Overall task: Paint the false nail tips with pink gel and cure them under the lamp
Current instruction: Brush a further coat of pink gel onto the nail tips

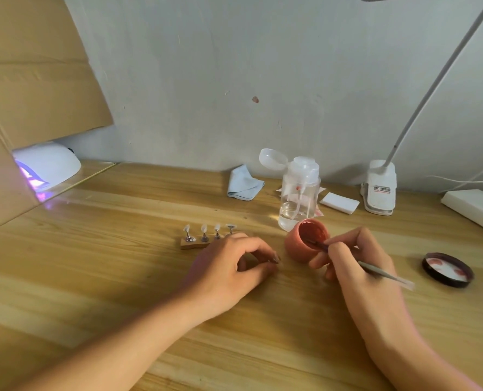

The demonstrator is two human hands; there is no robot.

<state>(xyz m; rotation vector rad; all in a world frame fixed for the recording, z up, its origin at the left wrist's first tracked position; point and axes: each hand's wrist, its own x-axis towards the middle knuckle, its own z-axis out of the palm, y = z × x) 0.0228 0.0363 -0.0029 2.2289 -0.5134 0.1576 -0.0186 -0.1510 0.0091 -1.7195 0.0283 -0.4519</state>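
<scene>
My right grip (358,261) is pinching the light brush (384,273) low, dipping into the tipped jar (299,246) at three o'clock of the likely fragile tips (204,228); left grip (231,263) is curling, contents I cannot tell.

The left hand (229,266) hides the right end of the stand (188,245); cardboard (37,80) covers part of the curing lamp (51,163).
</scene>
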